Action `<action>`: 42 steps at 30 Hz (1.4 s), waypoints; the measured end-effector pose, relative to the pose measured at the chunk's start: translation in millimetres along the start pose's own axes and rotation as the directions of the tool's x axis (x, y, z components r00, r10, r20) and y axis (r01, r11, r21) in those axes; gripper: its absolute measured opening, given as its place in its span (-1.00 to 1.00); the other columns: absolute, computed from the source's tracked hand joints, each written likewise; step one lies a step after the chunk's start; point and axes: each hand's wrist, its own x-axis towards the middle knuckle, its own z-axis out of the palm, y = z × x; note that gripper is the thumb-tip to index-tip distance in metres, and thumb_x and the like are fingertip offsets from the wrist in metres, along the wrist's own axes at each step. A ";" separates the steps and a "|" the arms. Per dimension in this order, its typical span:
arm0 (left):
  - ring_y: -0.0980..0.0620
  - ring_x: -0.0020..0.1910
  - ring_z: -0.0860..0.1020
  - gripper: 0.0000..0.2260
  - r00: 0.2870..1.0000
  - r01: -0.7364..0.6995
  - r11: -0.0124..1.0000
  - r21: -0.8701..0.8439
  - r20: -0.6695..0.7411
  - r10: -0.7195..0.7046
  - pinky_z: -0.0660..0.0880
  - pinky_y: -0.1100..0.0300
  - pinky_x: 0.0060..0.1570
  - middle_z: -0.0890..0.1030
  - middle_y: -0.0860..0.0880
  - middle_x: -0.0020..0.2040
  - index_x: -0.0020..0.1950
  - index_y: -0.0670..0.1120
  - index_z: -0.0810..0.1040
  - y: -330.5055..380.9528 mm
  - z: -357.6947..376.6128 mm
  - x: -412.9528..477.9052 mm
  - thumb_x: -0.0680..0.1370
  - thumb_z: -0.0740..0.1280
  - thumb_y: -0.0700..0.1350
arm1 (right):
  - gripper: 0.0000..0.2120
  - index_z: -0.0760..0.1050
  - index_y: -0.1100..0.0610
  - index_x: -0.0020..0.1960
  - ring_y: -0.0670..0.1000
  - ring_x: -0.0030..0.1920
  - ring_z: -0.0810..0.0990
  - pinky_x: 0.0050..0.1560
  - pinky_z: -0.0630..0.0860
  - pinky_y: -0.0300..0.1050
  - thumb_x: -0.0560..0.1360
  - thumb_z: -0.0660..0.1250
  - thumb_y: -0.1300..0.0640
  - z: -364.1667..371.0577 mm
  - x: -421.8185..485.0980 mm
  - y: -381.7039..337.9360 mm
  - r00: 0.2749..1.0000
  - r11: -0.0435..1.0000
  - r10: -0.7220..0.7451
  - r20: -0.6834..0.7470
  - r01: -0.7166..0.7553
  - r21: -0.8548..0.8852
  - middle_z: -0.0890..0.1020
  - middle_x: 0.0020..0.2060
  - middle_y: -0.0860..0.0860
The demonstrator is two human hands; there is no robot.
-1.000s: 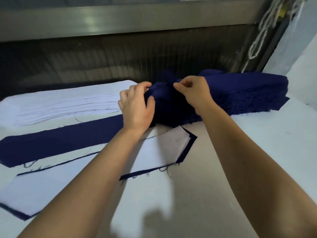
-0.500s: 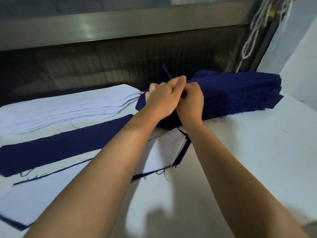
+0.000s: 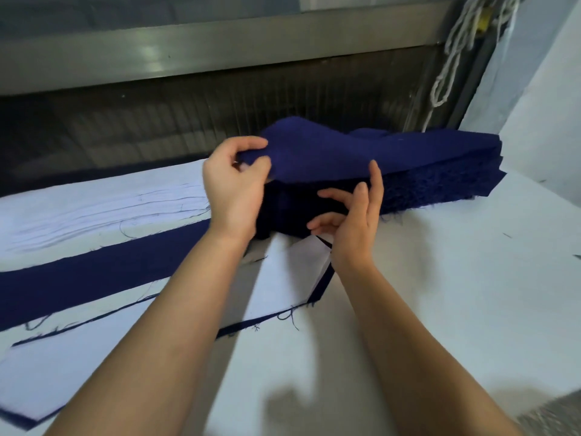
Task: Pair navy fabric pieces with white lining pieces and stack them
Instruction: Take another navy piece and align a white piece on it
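One white lining stack (image 3: 103,209), far left; one navy strip (image 3: 103,272) lies just in front of it. Left hand (image 3: 232,190) pinches the top navy piece (image 3: 314,152), lifted off the single navy stack (image 3: 440,184); right hand (image 3: 355,228), fingers spread, is beside the stack's front.

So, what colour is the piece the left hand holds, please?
The piece is navy; head view.
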 end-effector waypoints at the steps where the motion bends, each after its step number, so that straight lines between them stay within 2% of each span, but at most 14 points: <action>1: 0.06 -0.25 0.54 -0.69 1.000 0.030 0.999 -0.022 -0.006 -0.030 0.61 0.09 -0.20 0.59 -0.04 -0.18 -0.15 0.01 0.60 -1.0 -11.4 -0.8 0.43 0.29 -0.42 | -0.69 0.18 -0.27 0.35 0.05 -0.50 0.57 -0.49 0.49 -0.20 0.65 -0.01 0.01 -4.1 2.2 -1.4 0.999 1.000 0.003 -0.044 -0.002 0.020 0.63 -0.13 0.09; 3: 0.13 -0.23 0.58 -0.66 0.995 0.100 0.994 -0.047 -0.006 -0.100 0.56 0.26 -0.26 0.60 0.02 -0.13 -0.15 0.00 0.61 -4.9 -36.8 -4.1 0.43 0.28 -0.44 | -0.70 0.25 -0.18 0.34 0.03 -0.51 0.56 -0.48 0.49 -0.20 0.64 0.02 0.05 -10.9 7.0 -4.6 0.990 0.998 0.025 -0.139 -0.017 0.056 0.62 -0.12 0.08; 6: 0.18 -0.23 0.61 -0.65 0.982 0.188 0.981 -0.056 0.008 -0.188 0.52 0.33 -0.30 0.61 0.03 -0.07 -0.10 0.00 0.63 -11.5 -73.7 -12.4 0.45 0.27 -0.45 | -0.73 0.37 -0.06 0.29 0.02 -0.50 0.57 -0.48 0.50 -0.20 0.62 0.09 0.10 -14.5 10.2 -8.5 0.972 0.996 0.076 -0.220 -0.064 0.059 0.57 -0.09 0.05; 11: 0.13 -0.17 0.63 -0.64 0.969 0.244 0.968 -0.055 -0.013 -0.245 0.54 0.33 -0.26 0.61 -0.02 0.01 0.02 -0.01 0.62 -21.5 -130.6 -26.2 0.48 0.25 -0.45 | -0.78 0.45 -0.08 0.14 -0.04 -0.47 0.58 -0.51 0.48 -0.23 0.59 0.16 0.17 -9.7 4.0 -8.7 0.988 0.985 0.020 -0.156 -0.046 -0.167 0.56 -0.07 0.06; 15: 0.14 -0.15 0.65 -0.62 0.967 0.248 0.966 -0.068 -0.051 -0.251 0.56 0.33 -0.24 0.62 -0.02 0.03 0.06 -0.02 0.60 -26.8 -168.2 -38.7 0.49 0.25 -0.47 | -0.74 0.47 -0.03 0.11 -0.09 -0.44 0.59 -0.48 0.49 -0.25 0.56 0.19 0.28 -10.9 1.6 -8.6 0.987 0.972 0.053 -0.153 -0.086 -0.218 0.56 -0.10 0.01; 20: 0.16 -0.18 0.65 -0.60 0.966 0.244 0.969 -0.021 -0.078 -0.245 0.55 0.36 -0.27 0.62 -0.03 0.01 0.03 -0.01 0.60 -32.8 -217.8 -56.5 0.48 0.24 -0.49 | -0.73 0.54 -0.03 -0.02 -0.04 -0.16 0.57 -0.39 0.51 -0.30 0.53 0.22 0.32 -11.2 -5.5 -7.7 0.980 0.959 0.110 -0.165 -0.148 -0.240 0.54 0.03 0.01; 25: 0.21 -0.13 0.63 -0.59 0.972 0.210 0.973 0.094 -0.125 -0.198 0.55 0.39 -0.15 0.65 0.08 -0.01 -0.01 0.07 0.63 -40.6 -259.8 -72.3 0.49 0.27 -0.45 | -0.72 0.59 0.01 -0.09 -0.20 -0.25 0.54 -0.26 0.47 -0.40 0.46 0.29 0.37 -11.8 -21.1 -6.9 0.994 0.926 0.080 -0.068 -0.099 -0.365 0.58 -0.20 -0.08; 28: 0.24 -0.06 0.61 -0.60 0.977 0.186 0.960 0.211 -0.140 -0.158 0.52 0.43 -0.07 0.68 0.18 -0.05 -0.09 0.15 0.68 -47.3 -279.1 -82.0 0.52 0.29 -0.37 | -0.58 0.59 -0.04 -0.05 -0.14 -0.26 0.53 -0.25 0.51 -0.33 0.38 0.28 0.47 -14.3 -33.5 -8.5 0.984 0.898 0.167 0.063 -0.125 -0.421 0.57 -0.17 -0.04; 31: 0.28 -0.05 0.61 -0.63 0.977 0.180 0.948 0.261 -0.160 -0.141 0.48 0.48 -0.13 0.67 0.22 -0.06 -0.10 0.21 0.68 -50.3 -292.4 -88.9 0.54 0.32 -0.29 | -0.51 0.61 -0.09 -0.10 -0.12 -0.25 0.58 -0.22 0.57 -0.24 0.35 0.26 0.50 -14.9 -43.6 -8.5 0.967 0.873 0.224 0.125 -0.142 -0.466 0.61 -0.20 -0.05; 33: 0.23 -0.04 0.62 -0.67 0.976 0.182 0.940 0.288 -0.172 -0.136 0.51 0.43 -0.09 0.68 0.15 -0.03 -0.07 0.19 0.67 -55.9 -300.2 -91.4 0.54 0.34 -0.27 | -0.51 0.61 -0.11 -0.12 -0.09 -0.32 0.54 -0.27 0.53 -0.18 0.36 0.26 0.49 -14.7 -48.0 -5.8 0.967 0.840 0.219 0.130 -0.119 -0.529 0.60 -0.28 -0.09; 36: -0.04 0.06 0.63 -0.77 0.958 0.253 0.944 0.210 -0.193 -0.214 0.56 0.04 0.12 0.68 -0.04 0.03 0.00 0.06 0.68 -63.6 -306.5 -96.5 0.52 0.38 -0.27 | -0.53 0.59 -0.14 -0.12 -0.10 -0.37 0.51 -0.36 0.50 -0.30 0.37 0.27 0.45 -14.2 -50.5 -2.5 0.973 0.805 0.192 0.129 -0.081 -0.587 0.60 -0.29 -0.10; 37: -0.01 0.04 0.64 -0.76 0.959 0.250 0.939 0.235 -0.195 -0.207 0.58 0.08 0.09 0.68 -0.02 0.01 -0.03 0.07 0.68 -63.9 -306.7 -98.7 0.51 0.39 -0.28 | -0.54 0.58 -0.14 -0.12 -0.15 -0.40 0.51 -0.39 0.49 -0.35 0.37 0.27 0.44 -14.4 -50.8 -1.8 0.976 0.791 0.174 0.132 -0.058 -0.609 0.59 -0.29 -0.11; 40: 0.28 -0.12 0.60 -0.69 0.969 0.209 0.915 0.345 -0.197 -0.147 0.52 0.46 -0.12 0.66 0.13 -0.05 -0.13 0.13 0.65 -63.3 -304.8 -103.8 0.50 0.39 -0.32 | -0.64 0.57 -0.13 -0.09 -0.23 -0.40 0.53 -0.41 0.45 -0.43 0.42 0.32 0.36 -15.4 -51.3 0.6 0.980 0.719 0.131 0.149 0.010 -0.695 0.59 -0.22 -0.14; 42: 0.35 -0.14 0.57 -0.69 0.971 0.193 0.908 0.371 -0.208 -0.121 0.47 0.51 -0.13 0.64 0.19 -0.07 -0.11 0.12 0.62 -63.7 -305.5 -105.9 0.49 0.39 -0.33 | -0.73 0.56 -0.15 -0.10 -0.20 -0.32 0.54 -0.39 0.42 -0.45 0.45 0.36 0.25 -16.7 -51.2 2.4 0.982 0.662 0.117 0.151 0.036 -0.748 0.58 -0.19 -0.12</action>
